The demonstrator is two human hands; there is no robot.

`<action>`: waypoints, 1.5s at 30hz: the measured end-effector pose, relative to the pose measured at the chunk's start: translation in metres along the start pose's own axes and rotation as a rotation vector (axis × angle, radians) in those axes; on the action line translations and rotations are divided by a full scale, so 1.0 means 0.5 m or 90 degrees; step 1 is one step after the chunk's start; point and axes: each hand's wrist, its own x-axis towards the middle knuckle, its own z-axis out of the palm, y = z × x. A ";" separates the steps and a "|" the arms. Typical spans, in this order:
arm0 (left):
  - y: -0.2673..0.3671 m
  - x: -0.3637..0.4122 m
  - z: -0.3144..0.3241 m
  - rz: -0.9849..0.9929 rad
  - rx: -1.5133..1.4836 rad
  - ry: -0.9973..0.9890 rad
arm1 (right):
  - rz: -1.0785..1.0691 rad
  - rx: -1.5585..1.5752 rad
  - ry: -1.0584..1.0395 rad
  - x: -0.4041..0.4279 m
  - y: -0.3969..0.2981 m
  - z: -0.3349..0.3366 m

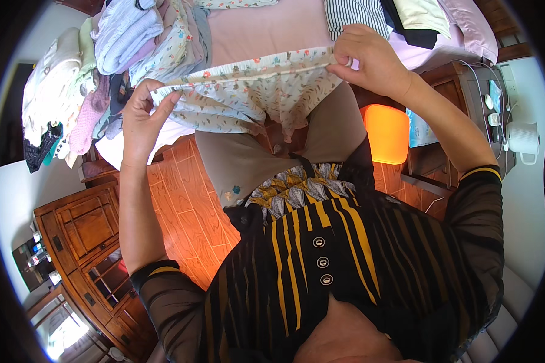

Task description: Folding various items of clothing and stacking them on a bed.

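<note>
A pair of white floral shorts or trousers (254, 90) is stretched by its elastic waistband between my two hands, above my lap at the bed's edge. My left hand (147, 109) pinches one end of the waistband between thumb and fingers. At the other end, my right hand (363, 59) grips the band. The lower part of the garment hangs down toward my knees. Beyond it lies the bed with a pink sheet (263, 29).
Piled clothes (127, 36) cover the bed's left side. A striped garment (354, 16) and a dark one (413, 34) lie at the right. An orange stool or bin (387, 134) stands by a wooden nightstand (445, 86). A wooden cabinet (86, 222) is at lower left.
</note>
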 end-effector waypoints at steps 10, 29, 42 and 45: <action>0.042 -0.021 0.046 -0.065 -0.014 -0.032 | 0.208 0.113 -0.103 -0.020 -0.003 0.011; -0.120 0.021 0.246 -0.401 -0.718 0.109 | 0.678 1.045 -0.013 -0.019 0.019 0.220; 0.001 -0.113 0.461 0.120 -0.077 -0.136 | 0.513 0.946 -0.040 -0.001 -0.067 0.170; -0.060 -0.131 0.458 -0.050 -0.194 -0.390 | 0.502 1.069 0.061 0.016 -0.037 0.115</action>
